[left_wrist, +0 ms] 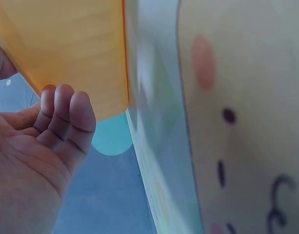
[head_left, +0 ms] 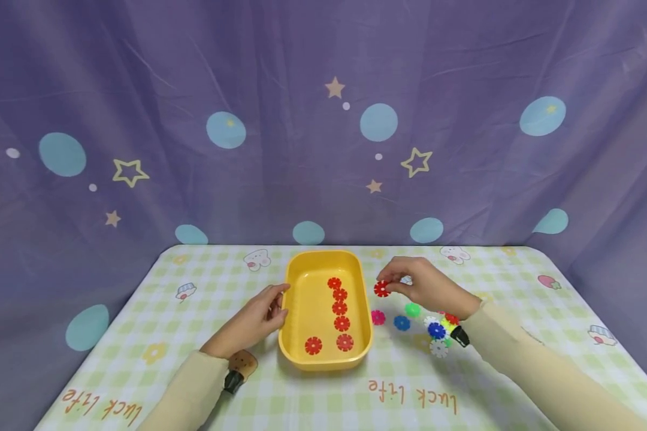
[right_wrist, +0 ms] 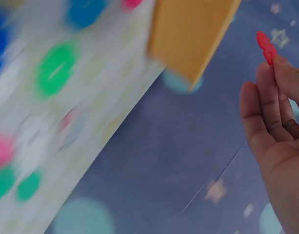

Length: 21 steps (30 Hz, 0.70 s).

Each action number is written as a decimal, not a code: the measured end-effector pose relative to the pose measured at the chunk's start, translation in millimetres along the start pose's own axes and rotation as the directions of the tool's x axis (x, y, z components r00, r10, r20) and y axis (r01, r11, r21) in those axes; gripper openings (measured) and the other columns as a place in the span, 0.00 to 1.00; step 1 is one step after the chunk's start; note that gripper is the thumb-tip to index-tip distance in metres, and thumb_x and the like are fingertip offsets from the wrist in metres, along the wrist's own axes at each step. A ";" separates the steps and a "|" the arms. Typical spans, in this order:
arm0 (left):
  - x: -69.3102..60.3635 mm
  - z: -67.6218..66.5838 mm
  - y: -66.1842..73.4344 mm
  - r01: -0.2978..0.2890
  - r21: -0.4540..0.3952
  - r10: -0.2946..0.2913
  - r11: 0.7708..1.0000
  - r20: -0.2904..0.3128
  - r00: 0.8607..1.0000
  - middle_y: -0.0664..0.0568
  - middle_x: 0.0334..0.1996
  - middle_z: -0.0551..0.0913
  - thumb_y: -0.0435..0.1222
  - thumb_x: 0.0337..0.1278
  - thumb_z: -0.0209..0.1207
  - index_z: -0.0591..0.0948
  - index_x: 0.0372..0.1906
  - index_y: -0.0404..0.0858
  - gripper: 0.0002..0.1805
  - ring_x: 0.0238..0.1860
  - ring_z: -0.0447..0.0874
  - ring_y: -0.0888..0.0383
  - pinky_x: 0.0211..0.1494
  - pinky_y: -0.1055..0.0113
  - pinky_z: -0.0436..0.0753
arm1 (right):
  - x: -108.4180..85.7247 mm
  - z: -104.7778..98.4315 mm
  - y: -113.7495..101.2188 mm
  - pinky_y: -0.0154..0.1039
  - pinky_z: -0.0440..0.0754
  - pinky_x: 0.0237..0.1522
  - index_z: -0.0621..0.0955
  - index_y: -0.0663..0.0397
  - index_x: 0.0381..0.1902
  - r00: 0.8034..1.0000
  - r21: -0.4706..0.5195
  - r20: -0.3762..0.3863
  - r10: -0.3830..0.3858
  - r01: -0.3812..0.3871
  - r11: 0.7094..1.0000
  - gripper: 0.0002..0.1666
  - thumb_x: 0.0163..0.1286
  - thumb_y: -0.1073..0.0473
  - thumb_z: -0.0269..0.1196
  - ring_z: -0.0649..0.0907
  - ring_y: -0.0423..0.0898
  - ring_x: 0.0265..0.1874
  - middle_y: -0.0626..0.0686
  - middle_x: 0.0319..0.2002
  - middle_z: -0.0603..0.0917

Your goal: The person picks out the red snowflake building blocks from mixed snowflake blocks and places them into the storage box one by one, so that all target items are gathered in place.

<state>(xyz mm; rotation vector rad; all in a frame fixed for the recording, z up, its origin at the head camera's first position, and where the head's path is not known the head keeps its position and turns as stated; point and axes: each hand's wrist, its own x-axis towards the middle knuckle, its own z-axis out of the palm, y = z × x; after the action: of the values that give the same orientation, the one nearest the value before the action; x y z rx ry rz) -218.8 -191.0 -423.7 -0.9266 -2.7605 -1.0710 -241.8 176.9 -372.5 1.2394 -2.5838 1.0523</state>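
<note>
My right hand (head_left: 417, 281) pinches a red notched plastic disc (head_left: 381, 289) between thumb and fingertips, just beyond the tray's right rim. The right wrist view shows that disc (right_wrist: 267, 48) nearly edge-on above the fingers. With bent fingers, my left hand (head_left: 261, 311) holds the left side of a yellow tray (head_left: 326, 364); in the left wrist view its fingertips lie against the tray's outer wall (left_wrist: 76, 58). Inside the tray, several red discs (head_left: 342, 323) form a column along the right side, and one more red disc (head_left: 313, 345) lies at the near left.
Right of the tray lie a pink disc (head_left: 378, 317), a blue disc (head_left: 402, 323) and a green disc (head_left: 412, 309). A mixed pile including a white disc (head_left: 439, 348) lies near the right wrist. A purple curtain (head_left: 323, 179) hangs behind the checked tablecloth (head_left: 237, 407).
</note>
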 end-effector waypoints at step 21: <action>-2.3 -0.4 0.7 0.094 -0.077 -0.093 0.993 0.021 0.995 0.55 0.36 0.70 0.33 0.62 0.56 0.63 0.65 0.32 0.28 0.31 0.70 0.60 0.33 0.70 0.74 | 87.8 125.5 -31.1 0.25 0.75 0.37 0.83 0.49 0.32 0.924 -0.084 0.371 0.091 -0.064 0.994 0.07 0.58 0.66 0.69 0.76 0.36 0.28 0.39 0.28 0.79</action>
<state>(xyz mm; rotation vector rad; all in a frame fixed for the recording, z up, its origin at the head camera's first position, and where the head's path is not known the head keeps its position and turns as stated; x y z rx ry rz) -216.6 -192.0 -423.5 -0.8257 -2.8204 -1.1975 -252.4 28.2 -419.7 1.4553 -2.9421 0.7892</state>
